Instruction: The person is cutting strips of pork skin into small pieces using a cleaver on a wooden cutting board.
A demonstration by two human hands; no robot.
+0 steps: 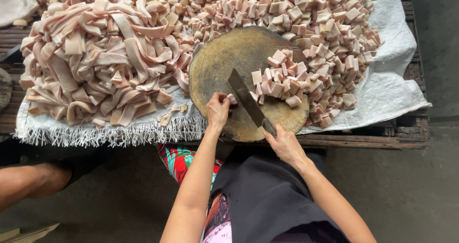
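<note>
Pink, soft, likely slippery meat piece (232, 98), pinched in left hand (218, 110) at board's (224, 56) near edge; right hand (285, 145) fist-grips cleaver (246, 99).

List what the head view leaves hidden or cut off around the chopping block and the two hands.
- Cleaver handle: wrapped inside the right hand.
- Piece under the left hand: mostly covered by fingers; only a tip shows.
- Round chopping block: its far right part lies under cut cubes.
- Strip pile and cube pile: cut off by the top edge.
- Wooden pallet: mostly under the white sheet.
</note>
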